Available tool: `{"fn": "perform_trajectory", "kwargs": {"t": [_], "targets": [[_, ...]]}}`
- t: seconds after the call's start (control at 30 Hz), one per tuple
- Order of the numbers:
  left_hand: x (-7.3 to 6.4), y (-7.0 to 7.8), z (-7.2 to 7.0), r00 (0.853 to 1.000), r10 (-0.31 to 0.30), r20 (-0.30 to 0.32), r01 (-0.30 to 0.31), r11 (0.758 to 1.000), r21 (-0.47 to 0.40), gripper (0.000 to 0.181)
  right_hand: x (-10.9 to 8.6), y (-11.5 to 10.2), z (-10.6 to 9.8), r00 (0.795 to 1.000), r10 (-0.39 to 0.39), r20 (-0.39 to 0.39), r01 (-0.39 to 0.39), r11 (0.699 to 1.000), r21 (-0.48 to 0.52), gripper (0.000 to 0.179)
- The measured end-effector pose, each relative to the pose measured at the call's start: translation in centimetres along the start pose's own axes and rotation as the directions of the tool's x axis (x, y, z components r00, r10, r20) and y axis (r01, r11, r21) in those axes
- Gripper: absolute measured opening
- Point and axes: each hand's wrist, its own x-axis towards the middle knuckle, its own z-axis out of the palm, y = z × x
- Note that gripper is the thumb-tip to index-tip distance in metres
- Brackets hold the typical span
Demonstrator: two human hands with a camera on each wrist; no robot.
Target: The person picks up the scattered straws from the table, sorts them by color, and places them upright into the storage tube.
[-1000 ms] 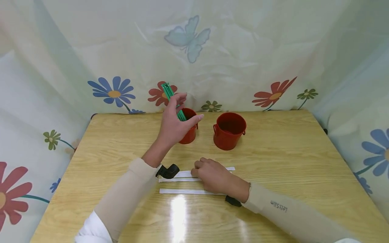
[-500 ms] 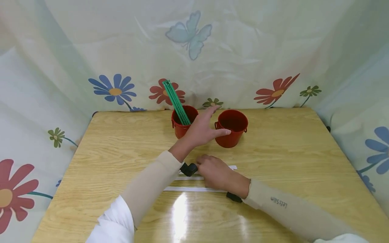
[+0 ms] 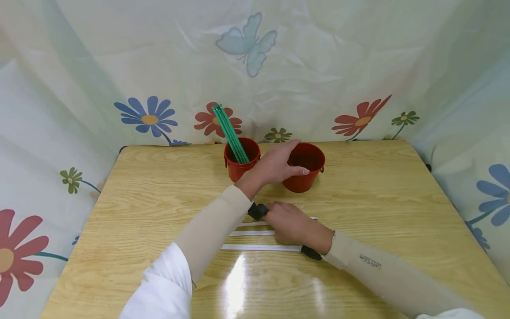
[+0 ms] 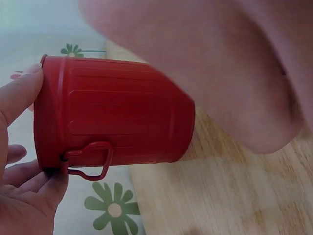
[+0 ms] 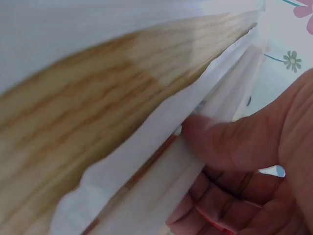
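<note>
My left hand is at the right-hand red bucket. In the left wrist view its thumb touches one side of the bucket's rim, and its fingers curl at the other side, by the wire handle. The right hand is low over the white strips in front of the buckets. Seen from the right wrist, the thumb and curled fingers pinch a long, pale wrapped strip. Its far end is partly behind the thumb.
A second red bucket stands left of the first, with several long green sticks leaning in it. Behind the wooden table hangs a flowered curtain. My forearms cross close together over the strips.
My left hand has left the green sticks in the left bucket and moved right to the other bucket's rim. The right hand has stayed at the white strips, shifting slightly right.
</note>
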Motion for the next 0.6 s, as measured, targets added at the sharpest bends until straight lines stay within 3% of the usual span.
{"fn": "perform_trajectory", "kwargs": {"t": [0.17,0.33,0.6], "targets": [[0.3,0.1,0.1,1.000,-0.019,0.013,0.019,1.000,0.002,0.076,-0.7,0.4,-0.4,1.000,-0.023,-0.003,0.023,0.999,-0.033,0.026],[0.5,0.1,0.1,0.997,-0.061,0.038,0.061,0.998,0.007,0.083,-2.1,1.0,-1.2,0.997,-0.076,-0.015,0.074,0.989,-0.128,0.022],[0.5,-0.1,-0.2,0.995,-0.094,0.031,0.094,0.996,-0.005,0.087,-5.3,3.3,-2.7,0.976,-0.187,-0.109,0.170,0.974,-0.150,0.026]]}}
